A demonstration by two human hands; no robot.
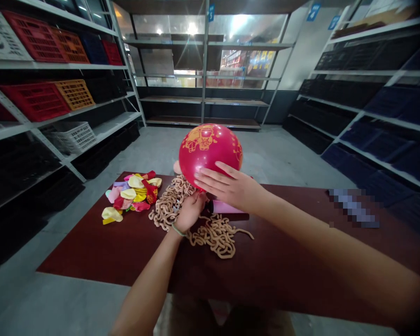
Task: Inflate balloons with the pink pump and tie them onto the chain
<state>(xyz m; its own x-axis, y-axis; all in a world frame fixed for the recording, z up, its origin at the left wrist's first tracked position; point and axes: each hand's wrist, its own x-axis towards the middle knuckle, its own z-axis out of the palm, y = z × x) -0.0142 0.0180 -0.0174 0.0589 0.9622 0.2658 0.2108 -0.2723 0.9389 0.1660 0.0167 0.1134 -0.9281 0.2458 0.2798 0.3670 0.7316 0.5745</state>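
A round, inflated red balloon [210, 156] with yellow printed figures is above the far part of the table. My left hand [191, 211], with a thin green band at the wrist, is closed around the balloon's neck at its underside. The fingertips are partly hidden. My right hand [227, 184] lies against the balloon's near right side, fingers stretched out flat. Beneath and beside my left hand are heaps of curly beige cord [219, 238]. A pink cylinder [229, 206] with a black end lies behind, partly covered by my right hand.
Uninflated balloons [131, 193] in several colours are piled on the left of the dark red-brown table [91, 252]. A pixelated object [353, 207] lies at the right. Shelves with plastic crates [35, 100] stand on the left, more racks [353, 112] on the right and behind.
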